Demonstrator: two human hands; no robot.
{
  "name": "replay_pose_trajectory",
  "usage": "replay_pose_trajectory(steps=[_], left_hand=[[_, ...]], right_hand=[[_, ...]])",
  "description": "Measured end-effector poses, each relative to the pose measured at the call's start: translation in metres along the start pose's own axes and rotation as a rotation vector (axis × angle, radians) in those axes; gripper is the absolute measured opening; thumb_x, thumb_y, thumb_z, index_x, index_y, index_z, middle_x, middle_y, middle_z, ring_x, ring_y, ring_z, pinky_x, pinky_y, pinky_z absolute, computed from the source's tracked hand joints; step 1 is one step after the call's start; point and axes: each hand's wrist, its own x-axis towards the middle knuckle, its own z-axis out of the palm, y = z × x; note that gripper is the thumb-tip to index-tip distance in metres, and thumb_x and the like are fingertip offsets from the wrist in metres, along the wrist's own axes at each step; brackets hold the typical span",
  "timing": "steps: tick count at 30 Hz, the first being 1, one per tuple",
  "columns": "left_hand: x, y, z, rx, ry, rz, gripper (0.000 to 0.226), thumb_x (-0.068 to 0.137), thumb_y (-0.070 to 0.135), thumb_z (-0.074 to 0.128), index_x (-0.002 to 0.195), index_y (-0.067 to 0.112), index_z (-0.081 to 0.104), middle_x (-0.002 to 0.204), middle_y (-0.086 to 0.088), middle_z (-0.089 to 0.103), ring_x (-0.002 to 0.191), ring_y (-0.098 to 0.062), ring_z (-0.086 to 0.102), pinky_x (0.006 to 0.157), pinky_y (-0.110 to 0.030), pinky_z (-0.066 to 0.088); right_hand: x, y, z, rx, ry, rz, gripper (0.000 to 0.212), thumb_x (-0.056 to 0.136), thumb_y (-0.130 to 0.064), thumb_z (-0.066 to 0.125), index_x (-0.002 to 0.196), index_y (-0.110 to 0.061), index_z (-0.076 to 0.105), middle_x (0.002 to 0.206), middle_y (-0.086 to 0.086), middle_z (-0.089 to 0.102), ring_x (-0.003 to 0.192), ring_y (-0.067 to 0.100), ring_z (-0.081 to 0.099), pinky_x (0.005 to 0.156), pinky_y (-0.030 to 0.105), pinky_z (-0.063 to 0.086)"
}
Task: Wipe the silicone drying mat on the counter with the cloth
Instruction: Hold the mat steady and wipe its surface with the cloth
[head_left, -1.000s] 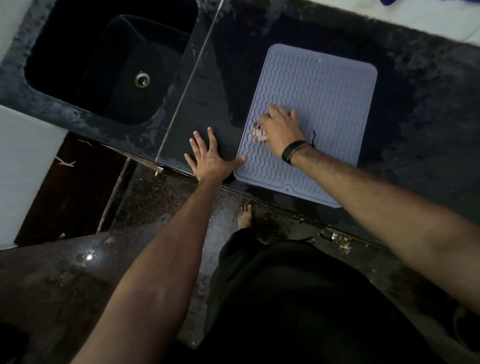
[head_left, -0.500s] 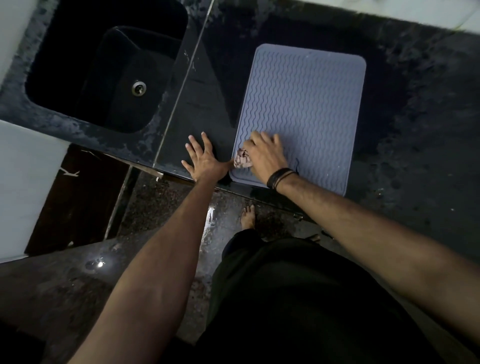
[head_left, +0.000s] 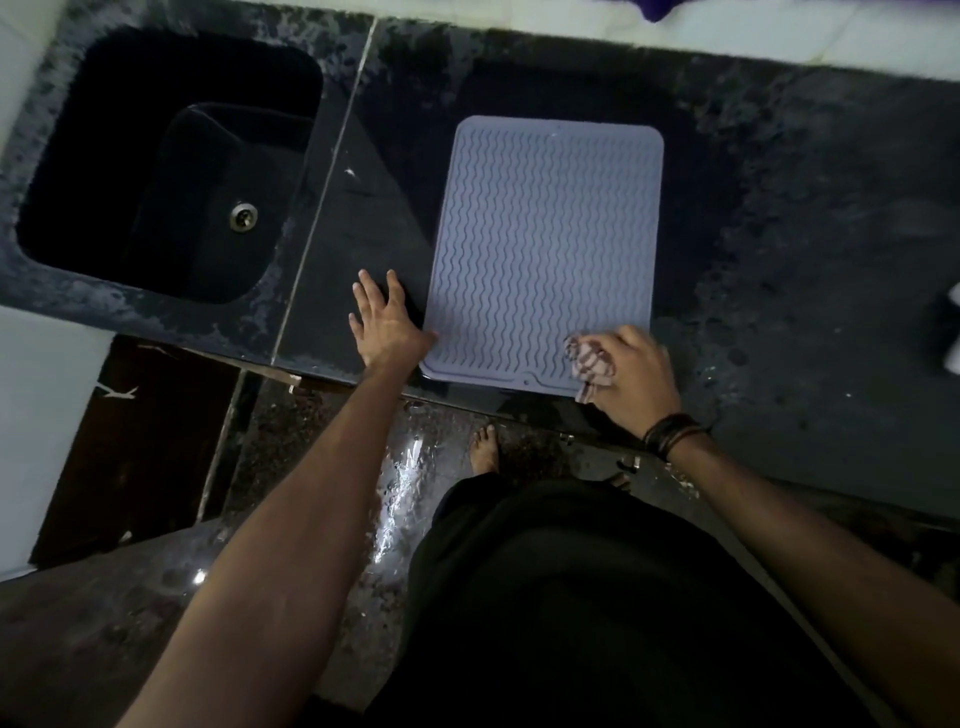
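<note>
A grey-blue silicone drying mat (head_left: 545, 244) with wavy ridges lies on the dark stone counter (head_left: 810, 270). My right hand (head_left: 631, 376) covers the mat's near right corner and grips a bunched striped cloth (head_left: 589, 364) that pokes out to the left of the fingers. Flat on the counter, my left hand (head_left: 387, 325) has its fingers spread and its thumb touching the mat's near left edge. A dark band circles my right wrist.
A deep black sink (head_left: 171, 171) with a metal drain (head_left: 243, 215) is set into the counter on the left. Something white (head_left: 955, 332) shows at the right edge. My bare foot (head_left: 484, 449) stands on the wet floor below the counter edge.
My right hand has swept the cloth from the mat's near left corner across to its near right corner. My left hand has stayed by the mat's left edge.
</note>
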Motion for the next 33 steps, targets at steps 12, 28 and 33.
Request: replay_pose_trajectory(steps=[12, 28, 33], left_hand=[[-0.026, 0.109, 0.072, 0.184, -0.250, 0.529, 0.115, 0.081, 0.077, 0.057, 0.161, 0.029, -0.010, 0.165, -0.006, -0.027, 0.152, -0.027, -0.024, 0.121, -0.053, -0.011], [-0.027, 0.114, 0.076, 0.240, -0.262, 0.478, 0.124, 0.076, 0.078, 0.063, 0.157, 0.036, -0.021, 0.162, -0.004, -0.036, 0.151, -0.030, -0.027, 0.120, -0.055, -0.011], [-0.026, 0.114, 0.078, 0.255, -0.255, 0.460, 0.123, 0.076, 0.079, 0.062, 0.157, 0.038, -0.021, 0.162, -0.003, -0.036, 0.151, -0.028, -0.028, 0.121, -0.054, -0.011]], right_hand=[[0.055, 0.044, -0.039, -0.022, 0.080, 0.139, 0.045, 0.071, -0.014, 0.070, 0.114, -0.010, 0.061, 0.111, 0.013, 0.057, 0.100, 0.031, 0.057, 0.087, 0.043, 0.050], [0.081, 0.033, -0.049, -0.307, -0.140, -0.089, 0.045, 0.076, -0.021, 0.067, 0.118, -0.009, 0.057, 0.121, 0.012, 0.053, 0.118, 0.030, 0.047, 0.096, 0.042, 0.039], [0.068, 0.027, -0.039, -0.356, -0.112, -0.109, 0.045, 0.077, -0.023, 0.067, 0.120, -0.011, 0.056, 0.122, 0.010, 0.053, 0.117, 0.027, 0.047, 0.097, 0.041, 0.038]])
